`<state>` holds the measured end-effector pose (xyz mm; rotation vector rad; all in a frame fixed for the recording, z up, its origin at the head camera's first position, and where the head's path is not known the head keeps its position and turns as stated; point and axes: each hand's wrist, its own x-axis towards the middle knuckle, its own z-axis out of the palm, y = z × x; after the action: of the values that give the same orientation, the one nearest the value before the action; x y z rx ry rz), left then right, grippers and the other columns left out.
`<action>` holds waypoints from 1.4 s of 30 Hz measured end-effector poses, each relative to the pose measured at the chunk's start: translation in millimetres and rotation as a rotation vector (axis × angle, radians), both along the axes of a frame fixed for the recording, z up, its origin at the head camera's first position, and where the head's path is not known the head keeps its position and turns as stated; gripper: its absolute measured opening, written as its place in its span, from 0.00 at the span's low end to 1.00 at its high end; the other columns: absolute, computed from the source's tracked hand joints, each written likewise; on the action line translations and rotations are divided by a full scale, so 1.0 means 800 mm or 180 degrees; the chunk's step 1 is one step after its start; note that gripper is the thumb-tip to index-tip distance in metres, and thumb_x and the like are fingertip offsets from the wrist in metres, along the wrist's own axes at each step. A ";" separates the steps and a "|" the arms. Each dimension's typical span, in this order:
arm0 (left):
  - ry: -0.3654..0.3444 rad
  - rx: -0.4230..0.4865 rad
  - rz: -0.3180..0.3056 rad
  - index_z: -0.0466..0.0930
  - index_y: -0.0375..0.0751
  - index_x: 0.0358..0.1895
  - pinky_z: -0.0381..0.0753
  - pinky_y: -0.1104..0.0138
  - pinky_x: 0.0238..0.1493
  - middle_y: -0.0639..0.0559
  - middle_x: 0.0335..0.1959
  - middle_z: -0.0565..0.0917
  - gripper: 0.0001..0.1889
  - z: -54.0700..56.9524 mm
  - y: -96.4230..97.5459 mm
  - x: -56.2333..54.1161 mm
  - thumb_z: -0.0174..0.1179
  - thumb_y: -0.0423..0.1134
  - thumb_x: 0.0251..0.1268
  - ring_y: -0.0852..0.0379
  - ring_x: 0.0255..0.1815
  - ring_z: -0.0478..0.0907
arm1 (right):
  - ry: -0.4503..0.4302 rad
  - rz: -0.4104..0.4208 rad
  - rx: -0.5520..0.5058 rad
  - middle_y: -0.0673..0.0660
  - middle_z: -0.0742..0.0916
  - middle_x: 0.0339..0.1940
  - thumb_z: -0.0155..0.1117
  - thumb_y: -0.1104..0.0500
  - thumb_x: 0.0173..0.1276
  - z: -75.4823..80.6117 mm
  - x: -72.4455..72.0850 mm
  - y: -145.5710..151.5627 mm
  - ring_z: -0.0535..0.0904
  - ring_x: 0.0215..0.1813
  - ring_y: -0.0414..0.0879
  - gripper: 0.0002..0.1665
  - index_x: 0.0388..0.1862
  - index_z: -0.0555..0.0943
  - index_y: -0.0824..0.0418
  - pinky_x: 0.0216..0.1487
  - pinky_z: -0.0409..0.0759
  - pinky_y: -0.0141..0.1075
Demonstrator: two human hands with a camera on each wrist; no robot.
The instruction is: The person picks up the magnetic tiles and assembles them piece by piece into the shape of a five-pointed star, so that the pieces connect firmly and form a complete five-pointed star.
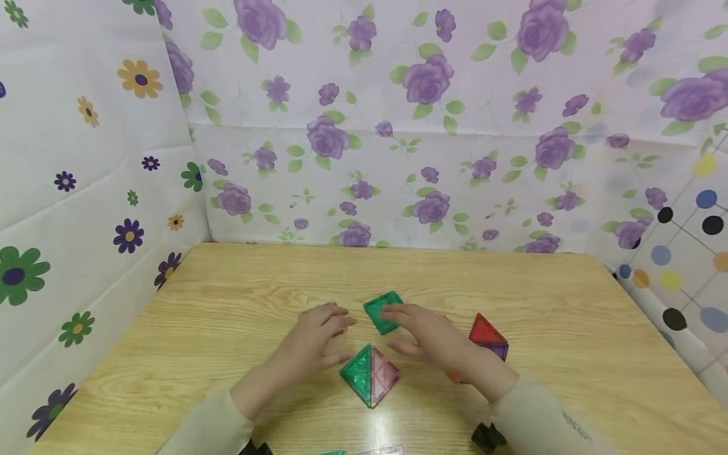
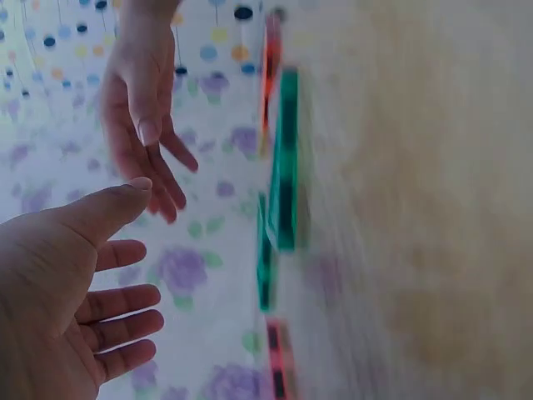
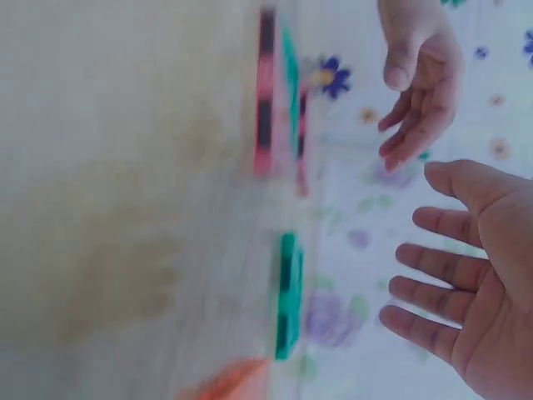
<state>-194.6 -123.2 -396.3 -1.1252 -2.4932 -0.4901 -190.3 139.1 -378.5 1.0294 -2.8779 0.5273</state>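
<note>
My left hand (image 1: 307,338) hovers over the table with its fingers spread and holds nothing; the left wrist view shows its palm and straight fingers (image 2: 121,304). My right hand (image 1: 429,335) hovers opposite, likewise bare, and its fingertips overlap a green square magnetic tile (image 1: 375,309) in the head view. Between the hands, nearer the person, a green triangle tile (image 1: 358,376) and a pink triangle tile (image 1: 383,374) lie edge to edge as a diamond. Behind the left fingers a reddish-pink tile (image 1: 342,330) is mostly hidden.
Right of the right hand lie a red triangle tile (image 1: 485,330) and a purple tile (image 1: 498,349), with an orange tile (image 1: 455,377) partly under the forearm. Pink (image 1: 383,450) and green tile edges show at the bottom of the head view. Flowered sheets (image 1: 364,177) surround the wooden table (image 1: 239,278).
</note>
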 end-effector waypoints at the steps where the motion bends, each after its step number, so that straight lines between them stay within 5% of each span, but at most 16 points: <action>1: -0.0003 -0.0009 -0.0048 0.78 0.41 0.54 0.77 0.54 0.59 0.45 0.54 0.80 0.28 0.002 0.000 0.011 0.71 0.51 0.50 0.47 0.57 0.76 | 0.0064 0.0024 -0.0024 0.55 0.76 0.68 0.60 0.47 0.69 0.000 0.010 0.000 0.74 0.67 0.54 0.29 0.66 0.73 0.55 0.61 0.77 0.47; 8: -0.0204 -0.0008 -0.0393 0.76 0.44 0.57 0.80 0.59 0.55 0.50 0.56 0.78 0.31 0.004 -0.004 0.081 0.69 0.56 0.51 0.53 0.56 0.75 | 0.0462 0.0246 -0.0282 0.54 0.81 0.60 0.64 0.49 0.66 -0.006 0.076 -0.002 0.79 0.60 0.49 0.28 0.63 0.75 0.56 0.56 0.81 0.41; 14: -0.0046 -0.0107 -0.0765 0.75 0.42 0.58 0.80 0.64 0.50 0.51 0.52 0.79 0.34 -0.012 -0.011 0.113 0.64 0.62 0.55 0.57 0.52 0.75 | 0.0757 0.0624 -0.0338 0.53 0.83 0.55 0.62 0.46 0.67 -0.023 0.117 -0.012 0.80 0.54 0.46 0.28 0.62 0.76 0.58 0.52 0.82 0.37; 19: -0.0080 -0.0410 -0.0853 0.77 0.42 0.55 0.78 0.70 0.49 0.54 0.48 0.78 0.30 -0.028 -0.019 0.124 0.56 0.63 0.63 0.61 0.49 0.74 | 0.0894 0.1086 -0.0229 0.54 0.83 0.53 0.69 0.51 0.61 -0.043 0.128 -0.018 0.81 0.52 0.44 0.29 0.61 0.75 0.56 0.50 0.81 0.29; 23: 0.0033 -0.0469 -0.0883 0.79 0.44 0.49 0.75 0.74 0.45 0.57 0.43 0.78 0.24 -0.040 -0.019 0.131 0.54 0.60 0.66 0.63 0.45 0.73 | 0.1060 0.1322 -0.0313 0.53 0.83 0.51 0.62 0.49 0.68 -0.067 0.131 -0.023 0.80 0.51 0.42 0.23 0.60 0.76 0.54 0.48 0.79 0.26; 27: 0.0093 -0.0549 -0.0817 0.80 0.45 0.46 0.73 0.76 0.42 0.59 0.41 0.77 0.22 -0.046 -0.016 0.137 0.53 0.60 0.67 0.65 0.42 0.71 | 0.1188 0.1212 -0.0254 0.51 0.83 0.53 0.52 0.43 0.73 -0.089 0.143 -0.030 0.79 0.53 0.41 0.21 0.59 0.76 0.49 0.46 0.79 0.29; 31: 0.0084 -0.0644 -0.0710 0.81 0.45 0.45 0.74 0.74 0.43 0.59 0.41 0.76 0.25 -0.047 -0.016 0.140 0.53 0.63 0.65 0.65 0.42 0.70 | 0.1337 0.1002 -0.0098 0.48 0.82 0.55 0.55 0.38 0.69 -0.099 0.153 -0.038 0.78 0.55 0.41 0.22 0.58 0.77 0.44 0.46 0.79 0.30; 42: -0.0213 -0.0587 -0.0857 0.79 0.40 0.50 0.77 0.71 0.47 0.54 0.46 0.75 0.29 -0.049 -0.030 0.137 0.54 0.64 0.64 0.62 0.47 0.70 | 0.1323 0.0976 0.0088 0.46 0.82 0.54 0.53 0.37 0.70 -0.096 0.157 -0.047 0.77 0.52 0.39 0.21 0.56 0.79 0.43 0.47 0.78 0.28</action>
<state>-84.8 -147.3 -435.3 -1.5527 -2.4961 -0.3792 -65.1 101.5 -455.4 1.4036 -2.3875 0.2445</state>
